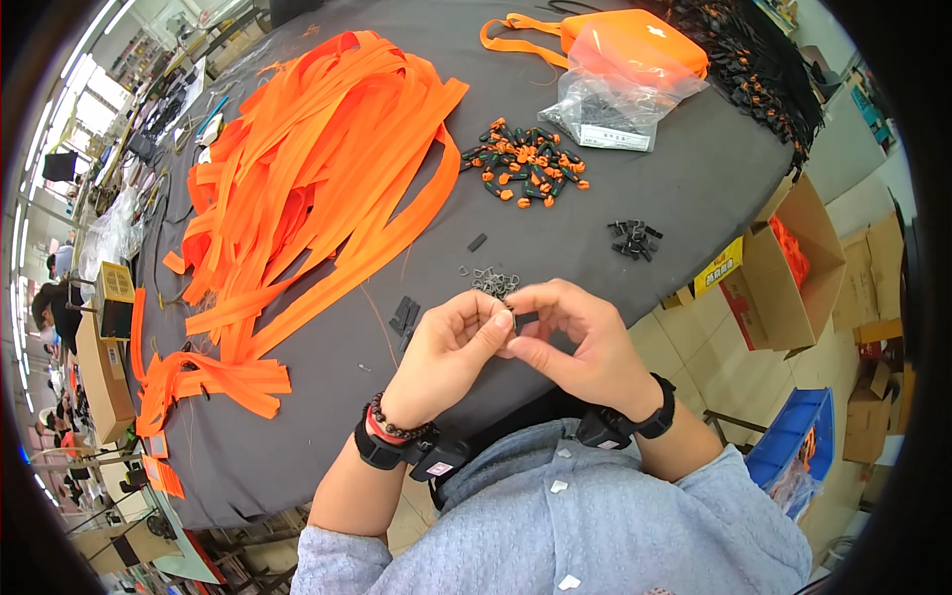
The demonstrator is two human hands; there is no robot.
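My left hand (448,345) and my right hand (583,335) meet over the table's near side, fingertips almost touching. Pinched in the right fingers is a small black strip-like piece (526,319). The left thumb and forefinger are closed at its end, and whatever sits between them is too small to name. Just beyond the hands lies a little heap of metal hooks or rings (493,281). Several flat black pieces (405,315) lie beside my left hand, and a single loose black piece (477,241) lies farther away.
Orange zipper tape (307,178) covers the table's left. Black-and-orange zipper pulls (526,164) lie at the back, near a clear plastic bag (600,109) and an orange pouch (635,42). Black pieces (635,240) sit right. Past the edge are a cardboard box (808,258) and a blue bin (793,436).
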